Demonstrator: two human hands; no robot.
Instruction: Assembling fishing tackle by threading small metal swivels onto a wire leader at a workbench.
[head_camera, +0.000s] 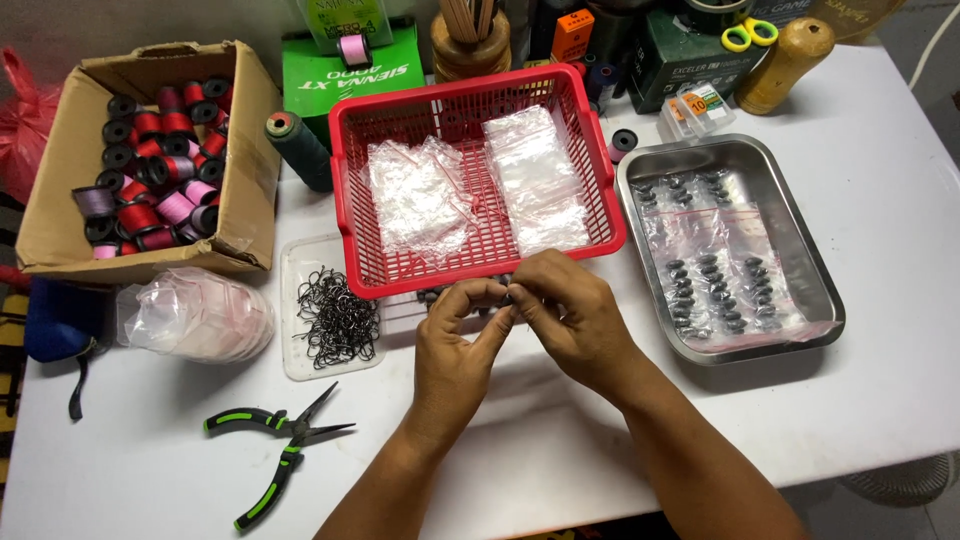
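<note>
**Two hands pinch a small dark piece at the near edge of a red basket**

A white tabletop (880, 180) carries everything. At far left sits an open cardboard box (250, 170) packed with spools of red, pink and black thread. In the middle stands a red plastic basket (350, 190) holding clear small bags in two piles. To its right lies a steel tray (830, 300) with clear bags of dark oval sinkers inside. Left of the hands, a clear shallow tray (292, 300) holds a tangle of dark fish hooks (338, 318), and beside it lies a bundle of crumpled clear plastic (200, 315). Green-handled pliers (275, 445) lie on the near left, jaws apart. A dark green thread cone (300, 150) lies between box and basket; yellow-handled scissors (750, 33) rest at the far right.

The left hand (450, 355) and right hand (575, 320) meet just near of the basket's front rim, touching each other. The fingers of both are curled in, thumb and forefinger tips pressed together on a small dark piece (507, 298) held between the two hands; what it is exactly cannot be told, as the fingers mostly hide it.
</note>
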